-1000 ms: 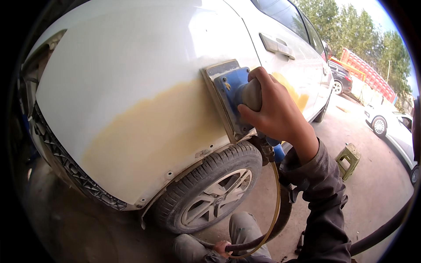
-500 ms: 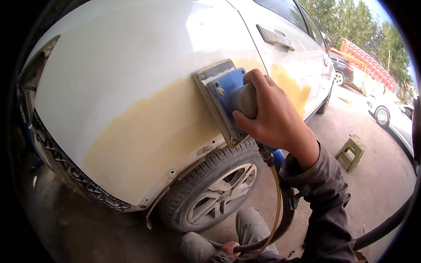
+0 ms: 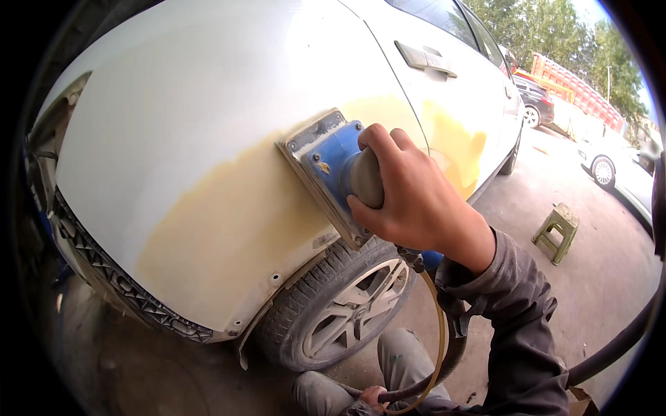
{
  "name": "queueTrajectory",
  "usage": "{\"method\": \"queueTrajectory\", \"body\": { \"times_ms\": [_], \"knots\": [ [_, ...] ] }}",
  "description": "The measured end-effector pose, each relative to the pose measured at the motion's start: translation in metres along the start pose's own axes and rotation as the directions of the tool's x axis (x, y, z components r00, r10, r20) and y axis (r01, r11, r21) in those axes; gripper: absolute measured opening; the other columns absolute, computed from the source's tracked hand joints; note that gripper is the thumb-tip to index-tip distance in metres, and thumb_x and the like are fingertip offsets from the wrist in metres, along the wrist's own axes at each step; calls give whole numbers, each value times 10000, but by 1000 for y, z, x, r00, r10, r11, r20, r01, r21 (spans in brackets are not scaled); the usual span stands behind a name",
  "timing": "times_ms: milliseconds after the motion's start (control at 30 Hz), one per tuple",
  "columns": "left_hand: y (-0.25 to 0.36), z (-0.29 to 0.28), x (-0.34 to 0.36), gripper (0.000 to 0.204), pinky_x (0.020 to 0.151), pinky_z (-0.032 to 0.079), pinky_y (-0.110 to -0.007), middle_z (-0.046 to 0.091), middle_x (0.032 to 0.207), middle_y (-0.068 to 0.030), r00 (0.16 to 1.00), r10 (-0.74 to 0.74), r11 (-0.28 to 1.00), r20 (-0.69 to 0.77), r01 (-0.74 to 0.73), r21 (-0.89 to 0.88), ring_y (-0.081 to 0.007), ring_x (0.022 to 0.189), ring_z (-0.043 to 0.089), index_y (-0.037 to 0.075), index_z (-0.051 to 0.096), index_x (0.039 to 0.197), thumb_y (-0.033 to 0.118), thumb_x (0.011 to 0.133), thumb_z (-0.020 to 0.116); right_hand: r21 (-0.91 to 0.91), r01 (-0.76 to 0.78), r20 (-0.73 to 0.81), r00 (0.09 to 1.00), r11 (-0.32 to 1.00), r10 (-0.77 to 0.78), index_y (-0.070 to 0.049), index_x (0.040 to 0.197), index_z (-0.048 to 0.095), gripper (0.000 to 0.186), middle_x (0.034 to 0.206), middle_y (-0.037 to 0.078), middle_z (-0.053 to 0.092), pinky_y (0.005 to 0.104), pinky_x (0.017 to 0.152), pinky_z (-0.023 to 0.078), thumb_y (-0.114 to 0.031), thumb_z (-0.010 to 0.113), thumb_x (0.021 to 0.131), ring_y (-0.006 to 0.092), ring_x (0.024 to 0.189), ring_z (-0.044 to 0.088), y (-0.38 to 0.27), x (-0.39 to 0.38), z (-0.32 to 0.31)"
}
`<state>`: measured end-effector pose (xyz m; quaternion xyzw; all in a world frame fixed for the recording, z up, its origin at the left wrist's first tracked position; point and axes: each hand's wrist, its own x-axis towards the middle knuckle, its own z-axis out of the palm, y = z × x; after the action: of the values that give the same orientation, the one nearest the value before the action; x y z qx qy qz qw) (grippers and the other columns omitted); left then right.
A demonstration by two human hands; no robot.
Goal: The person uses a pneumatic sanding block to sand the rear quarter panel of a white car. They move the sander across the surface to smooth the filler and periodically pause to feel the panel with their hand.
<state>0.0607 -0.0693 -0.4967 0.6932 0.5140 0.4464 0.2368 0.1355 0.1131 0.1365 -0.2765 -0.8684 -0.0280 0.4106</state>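
Observation:
My right hand (image 3: 423,197) is closed round the grey knob of a blue sander (image 3: 329,166). The sander's rectangular pad lies against the white car body panel (image 3: 187,104), above the wheel arch. Under and around it spreads a yellowish filler patch (image 3: 208,222) with soft edges. A dark ribbed hose (image 3: 454,347) and a thin yellow air hose (image 3: 442,326) run down from the sander. Low between my knees, my left hand (image 3: 373,398) is closed on the dark hose. The pad's sanding face is hidden against the panel.
Below the panel is a wheel (image 3: 340,305) with a dusty tyre. A second yellow patch (image 3: 451,149) marks the door, under its handle (image 3: 424,59). A green stool (image 3: 557,232) stands on the floor at right. Other cars, including a white one (image 3: 614,170), are parked beyond.
My right hand and the sander have shifted left and slightly down across the yellow patch. My left hand stays low on the hose. The whole view has tilted a little.

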Motion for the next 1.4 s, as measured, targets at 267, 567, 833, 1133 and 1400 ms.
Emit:
{"method": "queueTrajectory", "body": {
  "times_ms": [267,567,833,1133,1400],
  "knots": [
    [0,-1,2,327,767,516,-496,663,874,-138,1000,-16,1000,21,16,13,-388,855,652,102,631,927,160,665,816,21,17,24,1000,1000,-17,2,1206,461,544,942,263,577,466,724,504,-200,734,780,438,802,611,-8,7,-3],
    [-1,-4,6,345,776,513,-491,659,879,-141,998,-5,1000,58,7,-19,-386,869,650,102,630,939,144,657,824,17,-14,16,1000,1000,14,6,1202,459,541,922,262,575,474,739,501,-211,724,783,439,801,608,-1,14,-12],
    [-1,-2,3,354,772,511,-492,657,884,-139,998,-25,999,65,26,-26,-386,874,648,103,629,946,138,652,823,11,-27,6,1000,1000,27,10,1200,460,541,933,271,587,485,746,499,-220,720,784,450,831,617,10,10,-20],
    [21,-10,10,336,756,512,-480,652,880,-129,999,-25,1000,35,24,18,-389,866,642,105,627,944,142,659,801,-22,-60,-137,989,998,56,54,1175,437,525,926,322,564,522,700,532,-203,704,803,501,756,634,31,12,-11],
    [14,-3,8,324,734,512,-478,645,852,-130,999,44,998,7,-45,39,-392,834,637,97,621,907,189,646,790,-19,-68,-94,993,998,65,52,1169,431,522,931,335,555,525,706,533,-187,701,792,511,766,633,16,6,-7]
  ]
}}
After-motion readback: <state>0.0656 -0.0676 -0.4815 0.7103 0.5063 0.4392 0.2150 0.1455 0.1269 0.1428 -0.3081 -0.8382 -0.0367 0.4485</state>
